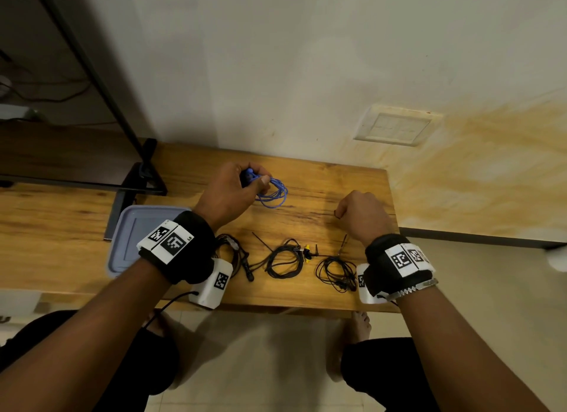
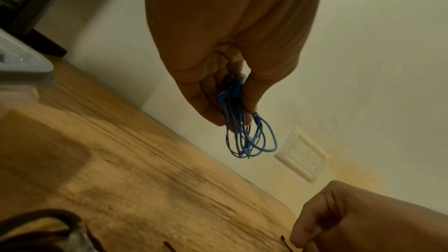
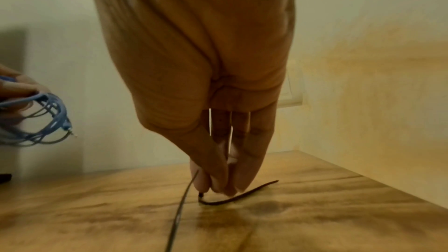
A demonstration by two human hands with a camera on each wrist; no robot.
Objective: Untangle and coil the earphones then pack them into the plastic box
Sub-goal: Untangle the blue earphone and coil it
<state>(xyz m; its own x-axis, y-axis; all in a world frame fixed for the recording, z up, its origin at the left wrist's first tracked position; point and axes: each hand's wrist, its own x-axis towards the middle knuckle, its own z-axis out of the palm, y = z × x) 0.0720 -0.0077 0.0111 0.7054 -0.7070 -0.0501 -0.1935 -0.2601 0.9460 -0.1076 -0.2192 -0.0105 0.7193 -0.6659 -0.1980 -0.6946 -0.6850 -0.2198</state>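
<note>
My left hand is raised over the back of the wooden table and pinches a coiled bundle of blue earphones. The loops hang below the fingers, blue earphones. To the right, my right hand reaches down to the tabletop with fingertips pinching one end of a thin black tie. The plastic box, with its grey-blue lid on, stands at the left under my left wrist.
Three black earphone coils lie along the front edge. Loose black ties and a small yellow piece lie between them. A monitor stand stands at the back left. The wall has a socket plate.
</note>
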